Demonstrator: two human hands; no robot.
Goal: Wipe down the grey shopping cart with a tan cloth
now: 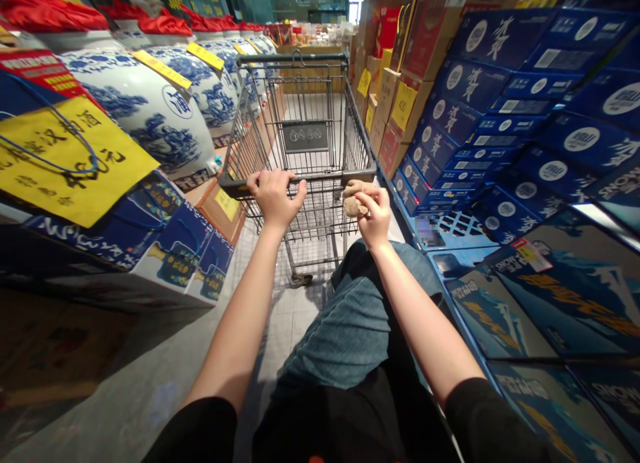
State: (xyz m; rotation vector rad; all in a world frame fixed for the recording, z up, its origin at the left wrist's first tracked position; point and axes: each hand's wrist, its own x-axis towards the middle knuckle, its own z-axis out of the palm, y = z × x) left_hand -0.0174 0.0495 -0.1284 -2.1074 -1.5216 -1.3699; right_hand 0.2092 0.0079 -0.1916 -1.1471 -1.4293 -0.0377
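- The left hand (274, 198) is closed over the handle of a wire shopping cart (325, 177), with the fingers curled over the top of the bar.
- The right hand (374, 218) is closed around a piece of ginger root (354, 198), and the knobby root sticks out from the thumb side of the grip. It is small and partly covered by the fingers, so I can only say it seems to be ginger.
- This root is held just at the handle, near its right end. From this view I cannot tell if it touches the bar.
- The empty-looking wire basket (305, 103) stands directly ahead of both hands, and a grey plate (305, 136) hangs on its inner wall.
- To the left of the left hand, big blue-and-white porcelain jars (145, 110) stand in a row, and a yellow price sign (70, 156) with black handwriting lies in front of them.
- To the right of the right hand, blue cartons (480, 96) are stacked high, and brown cardboard cartons (387, 110) stand farther ahead on the same side.
- Lower on the right side, printed cartons with a mountain picture (565, 296) lie tilted.
- Below the hands are denim shorts (360, 303) and the black sleeves (480, 416) of the person, above a pale tiled floor (295, 330).
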